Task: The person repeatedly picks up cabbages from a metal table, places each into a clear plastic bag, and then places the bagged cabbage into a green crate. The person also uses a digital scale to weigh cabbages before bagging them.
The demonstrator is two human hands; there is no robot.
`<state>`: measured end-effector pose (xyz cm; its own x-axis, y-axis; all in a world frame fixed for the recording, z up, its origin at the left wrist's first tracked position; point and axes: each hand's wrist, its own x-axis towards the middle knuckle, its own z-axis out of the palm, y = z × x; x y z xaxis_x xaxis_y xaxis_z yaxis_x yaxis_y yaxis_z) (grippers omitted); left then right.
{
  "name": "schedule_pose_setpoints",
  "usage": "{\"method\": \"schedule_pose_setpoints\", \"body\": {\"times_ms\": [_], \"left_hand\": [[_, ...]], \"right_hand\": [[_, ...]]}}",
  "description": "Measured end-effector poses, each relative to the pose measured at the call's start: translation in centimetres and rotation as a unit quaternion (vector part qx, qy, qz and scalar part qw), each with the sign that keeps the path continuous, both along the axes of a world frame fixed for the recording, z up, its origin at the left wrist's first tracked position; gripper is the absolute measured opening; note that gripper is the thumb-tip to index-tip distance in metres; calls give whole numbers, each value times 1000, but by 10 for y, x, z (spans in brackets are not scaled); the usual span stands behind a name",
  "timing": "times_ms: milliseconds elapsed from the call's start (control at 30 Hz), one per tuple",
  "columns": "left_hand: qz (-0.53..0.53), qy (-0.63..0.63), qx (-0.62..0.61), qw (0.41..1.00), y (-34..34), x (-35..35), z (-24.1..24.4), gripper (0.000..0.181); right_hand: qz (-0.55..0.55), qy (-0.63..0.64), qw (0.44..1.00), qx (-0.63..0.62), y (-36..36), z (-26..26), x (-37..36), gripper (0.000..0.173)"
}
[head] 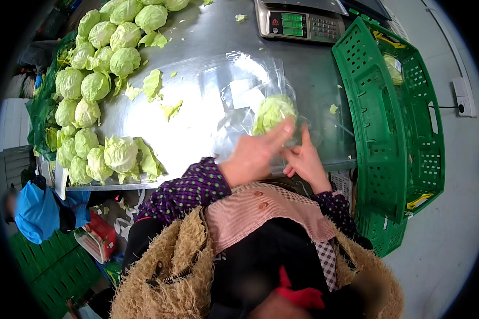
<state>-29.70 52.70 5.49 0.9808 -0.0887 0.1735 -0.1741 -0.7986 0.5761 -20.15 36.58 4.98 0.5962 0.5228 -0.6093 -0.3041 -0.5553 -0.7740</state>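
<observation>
A pale green cabbage [274, 111] lies inside a clear plastic bag [229, 101] on the metal table in front of me. My left hand [259, 153] is over the near side of the bag, its index finger stretched along the cabbage's lower edge. Blur and the back of the hand hide whether it grips the film. To its right, my right hand [305, 159] has curled fingers and thumb at the bag's near end, pinching the film, with the index finger extended. Flat white pieces [243, 93] show at the bag, beside the cabbage.
Many loose cabbages [95, 85] are heaped along the table's left side, with torn leaves [152, 83] nearby. A digital scale [299, 24] stands at the back. Green plastic crates [377, 119] rise at the right edge, one holding a wrapped cabbage [394, 69]. A person in blue [38, 211] is at left.
</observation>
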Motion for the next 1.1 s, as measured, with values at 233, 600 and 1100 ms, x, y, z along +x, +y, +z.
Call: {"method": "schedule_pose_setpoints", "body": {"times_ms": [233,600,1100], "left_hand": [[-105,-70,193,973,38,-18,7,55],[69,-268,19,961,122,-28,79,21],[-119,-238,22,964,68,-130,60,8]], "right_hand": [[15,-791,607,-67,36,-11,62,57],[44,-326,930,162,52,67,87,18],[28,-181,983,-19,-62,80,-43,14]]}}
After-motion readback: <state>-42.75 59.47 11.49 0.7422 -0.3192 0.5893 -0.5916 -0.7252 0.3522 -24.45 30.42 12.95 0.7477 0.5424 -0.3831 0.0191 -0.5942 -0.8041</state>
